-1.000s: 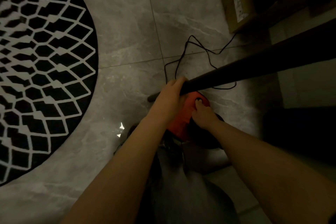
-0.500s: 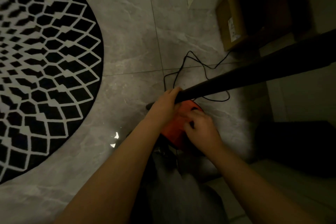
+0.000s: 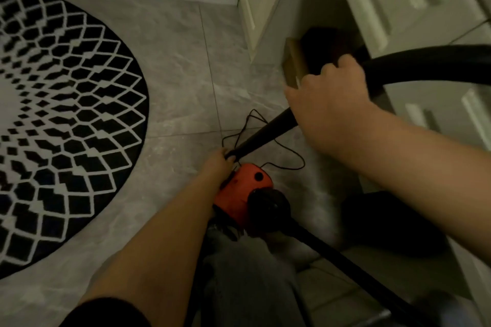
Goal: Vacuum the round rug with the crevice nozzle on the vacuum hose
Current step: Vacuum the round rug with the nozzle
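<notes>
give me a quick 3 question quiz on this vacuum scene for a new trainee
1. True or false: the crevice nozzle is touching the round rug.
2. Which hand grips the vacuum hose higher up? A) left hand B) right hand
3. Fill in: the vacuum body on the floor is ____ in colour.

Key:
1. False. The nozzle tip is at the left hand, above the tile beside the orange body, clear of the rug.
2. B. The right hand wraps the hose where the nozzle begins.
3. Orange.
</notes>
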